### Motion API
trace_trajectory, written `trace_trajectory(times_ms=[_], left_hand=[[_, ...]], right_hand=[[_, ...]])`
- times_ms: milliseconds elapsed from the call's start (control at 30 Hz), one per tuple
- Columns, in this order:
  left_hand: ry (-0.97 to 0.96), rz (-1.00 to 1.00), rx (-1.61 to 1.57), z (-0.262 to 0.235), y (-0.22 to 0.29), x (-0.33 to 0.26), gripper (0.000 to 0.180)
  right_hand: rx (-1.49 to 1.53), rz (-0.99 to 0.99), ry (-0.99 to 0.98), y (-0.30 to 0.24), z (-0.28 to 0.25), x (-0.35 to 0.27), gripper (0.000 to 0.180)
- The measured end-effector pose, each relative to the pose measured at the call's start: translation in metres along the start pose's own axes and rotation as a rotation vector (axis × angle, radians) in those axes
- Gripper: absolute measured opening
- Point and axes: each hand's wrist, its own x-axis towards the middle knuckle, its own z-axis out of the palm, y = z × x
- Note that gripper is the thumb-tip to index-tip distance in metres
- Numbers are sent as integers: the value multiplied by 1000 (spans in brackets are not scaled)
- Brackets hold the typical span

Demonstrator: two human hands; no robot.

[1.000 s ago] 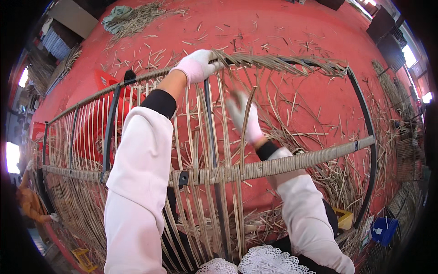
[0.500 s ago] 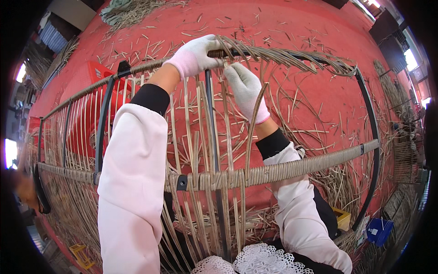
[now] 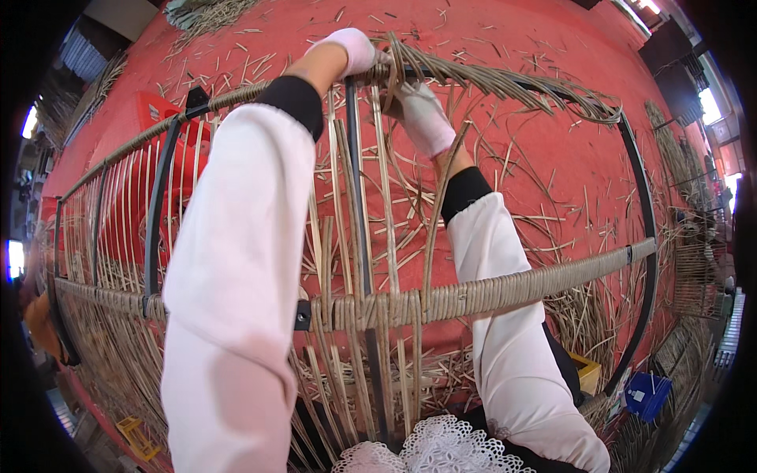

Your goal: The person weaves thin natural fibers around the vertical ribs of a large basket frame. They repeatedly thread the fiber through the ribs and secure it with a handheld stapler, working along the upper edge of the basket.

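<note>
Tan strand-wrapped far rail [image 3: 236,95] on left, white-and-pink-gloved left hand [image 3: 361,51] up on it, white-gloved right hand [image 3: 423,114] just below. Fingers mostly hidden, can't tell grip. Bunched tan cane-like strands [image 3: 489,77] trail right along rail: probably light, springy, hold close to rail imo.

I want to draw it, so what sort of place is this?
Probably a weaving workshop: the dark frame is partly wrapped in brown strands, and cut strips lie strewn across the red floor.
</note>
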Motion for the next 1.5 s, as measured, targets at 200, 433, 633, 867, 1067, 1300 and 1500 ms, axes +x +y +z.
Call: trace_trajectory(times_ms=[200,433,633,867,1067,1300,1500], left_hand=[[312,197,-416,-8,11,-76,36],[242,206,-485,-22,13,-88,32],[209,179,-487,-23,13,-83,31],[97,242,-557,-17,5,-71,39],[182,408,-361,-9,5,-81,38],[3,120,-623,-11,0,-47,32],[-133,316,-52,-9,0,-1,31]], right_hand=[[1144,783,104,-41,0,-101,46],[590,1263,-273,-38,68,-433,28],[-6,1082,-1108,-55,64,-544,38],[1118,660,345,19,35,-96,31],[1018,692,121,-83,-43,-19,25],[1521,676,598,-48,1,-25,35],[1318,536,338,9,25,6,11]])
